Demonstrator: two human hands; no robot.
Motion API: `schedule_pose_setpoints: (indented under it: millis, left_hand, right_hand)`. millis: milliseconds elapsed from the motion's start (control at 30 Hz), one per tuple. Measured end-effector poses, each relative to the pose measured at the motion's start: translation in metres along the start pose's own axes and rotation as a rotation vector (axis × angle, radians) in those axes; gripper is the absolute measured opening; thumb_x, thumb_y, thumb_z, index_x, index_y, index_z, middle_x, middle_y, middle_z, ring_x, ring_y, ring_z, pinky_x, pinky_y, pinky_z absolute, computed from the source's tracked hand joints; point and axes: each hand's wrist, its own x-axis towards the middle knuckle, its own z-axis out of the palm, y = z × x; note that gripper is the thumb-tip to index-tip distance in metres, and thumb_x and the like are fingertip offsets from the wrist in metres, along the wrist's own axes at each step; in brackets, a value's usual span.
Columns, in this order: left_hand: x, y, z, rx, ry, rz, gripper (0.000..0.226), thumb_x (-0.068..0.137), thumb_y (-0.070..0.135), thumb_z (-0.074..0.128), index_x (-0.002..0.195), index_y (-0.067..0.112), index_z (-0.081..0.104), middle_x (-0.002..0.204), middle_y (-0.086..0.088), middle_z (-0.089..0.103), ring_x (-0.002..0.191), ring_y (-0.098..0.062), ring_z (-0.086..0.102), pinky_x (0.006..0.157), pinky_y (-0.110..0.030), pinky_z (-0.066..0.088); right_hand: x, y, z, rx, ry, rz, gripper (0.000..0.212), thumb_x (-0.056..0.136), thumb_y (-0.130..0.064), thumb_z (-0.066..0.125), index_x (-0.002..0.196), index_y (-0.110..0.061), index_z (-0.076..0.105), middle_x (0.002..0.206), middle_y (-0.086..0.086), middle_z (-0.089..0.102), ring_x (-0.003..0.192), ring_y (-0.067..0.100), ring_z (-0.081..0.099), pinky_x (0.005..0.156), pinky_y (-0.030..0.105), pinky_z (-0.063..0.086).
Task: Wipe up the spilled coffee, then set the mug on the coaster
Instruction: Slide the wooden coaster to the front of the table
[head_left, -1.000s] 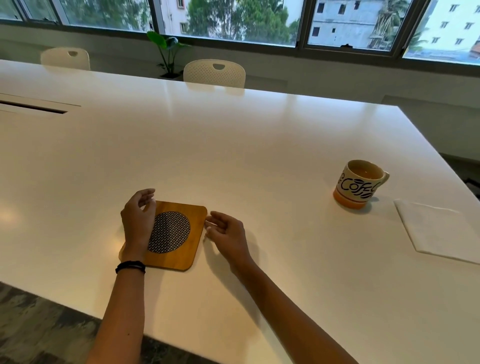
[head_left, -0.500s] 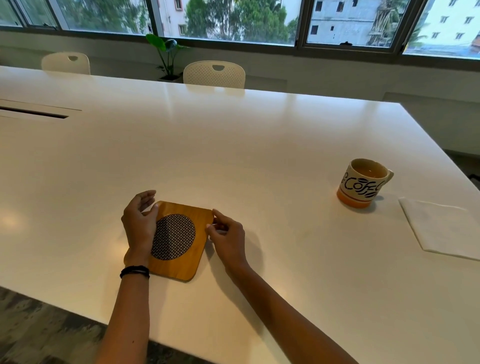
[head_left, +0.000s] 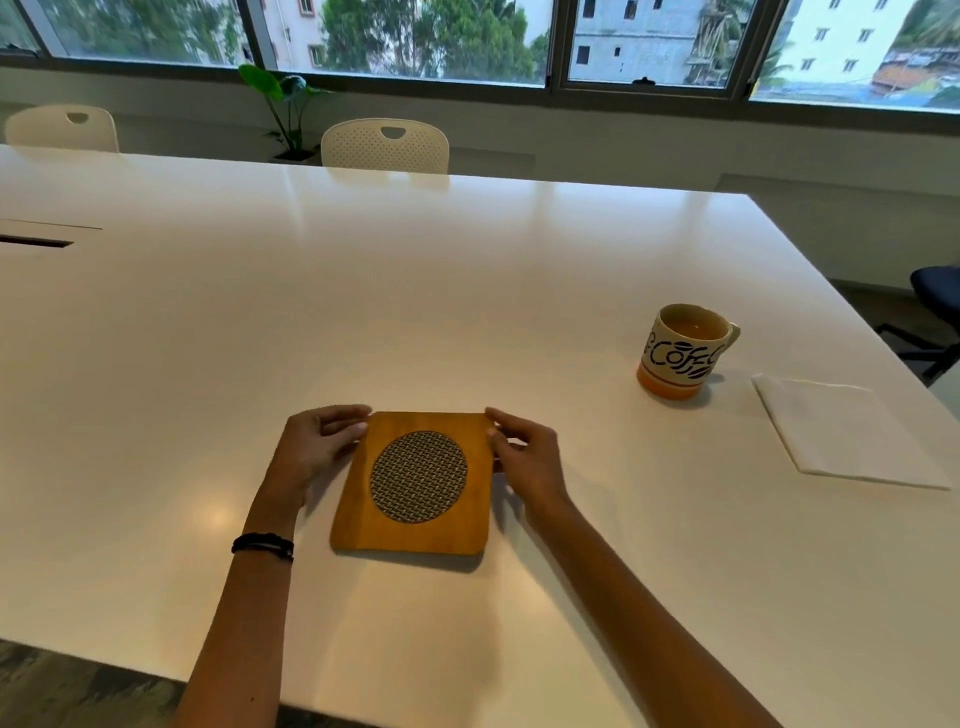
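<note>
A square wooden coaster (head_left: 415, 530) with a round woven inset lies flat on the white table (head_left: 467, 291), near its front edge. My left hand (head_left: 317, 447) grips the coaster's left edge and my right hand (head_left: 524, 457) grips its right edge, fingers curled on the far corners. A cream mug (head_left: 680, 353) with dark lettering and an orange base stands upright to the right, with coffee in it and its handle pointing right. A white napkin (head_left: 847, 431) lies flat just right of the mug. No spilled coffee is visible on the table.
Two white chairs (head_left: 384, 145) stand behind the table's far edge, with a potted plant (head_left: 285, 104) between them. A cable slot (head_left: 36, 241) is set into the table at the left. A dark office chair (head_left: 935, 296) stands beyond the right edge.
Both hands have closed on the coaster's sides and turned it square to me. It has slid right, toward the mug.
</note>
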Motion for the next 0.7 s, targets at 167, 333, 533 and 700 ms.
schedule_pose_setpoints:
  millis: [167, 333, 533, 700]
  left_hand:
    - [0.002, 0.008, 0.035, 0.051, -0.212, 0.006, 0.020, 0.079, -0.003, 0.064, 0.095, 0.009, 0.068, 0.074, 0.003, 0.074, 0.074, -0.009, 0.069, 0.063, -0.016, 0.055]
    - [0.007, 0.019, 0.070, 0.106, -0.337, 0.049, 0.022, 0.078, 0.000, 0.067, 0.098, 0.008, 0.068, 0.086, -0.009, 0.073, 0.080, -0.018, 0.070, 0.071, -0.021, 0.057]
    - [0.009, 0.028, 0.104, 0.227, -0.484, 0.092, 0.025, 0.077, 0.004, 0.068, 0.102, 0.010, 0.066, 0.094, -0.011, 0.071, 0.081, -0.013, 0.070, 0.069, -0.018, 0.056]
    - [0.010, 0.028, 0.120, 0.243, -0.515, 0.109, 0.026, 0.078, 0.004, 0.067, 0.103, 0.008, 0.066, 0.093, -0.009, 0.070, 0.081, -0.011, 0.070, 0.070, -0.018, 0.056]
  right_hand:
    - [0.002, 0.000, -0.048, 0.030, 0.098, 0.055, 0.027, 0.089, -0.009, 0.055, 0.114, -0.014, 0.062, 0.117, 0.009, 0.064, 0.091, 0.017, 0.064, 0.061, 0.019, 0.054]
    - [0.001, -0.001, -0.089, -0.010, 0.148, 0.057, 0.028, 0.089, -0.007, 0.053, 0.117, -0.011, 0.060, 0.115, 0.010, 0.063, 0.083, 0.010, 0.062, 0.050, 0.011, 0.049]
    - [-0.003, -0.003, -0.126, 0.032, 0.199, 0.103, 0.028, 0.088, -0.004, 0.054, 0.114, -0.010, 0.062, 0.110, 0.014, 0.065, 0.086, 0.024, 0.065, 0.053, 0.017, 0.053]
    - [-0.005, 0.006, -0.139, 0.002, 0.252, 0.093, 0.025, 0.086, -0.007, 0.057, 0.108, -0.015, 0.065, 0.111, 0.014, 0.066, 0.097, 0.030, 0.064, 0.087, 0.048, 0.054]
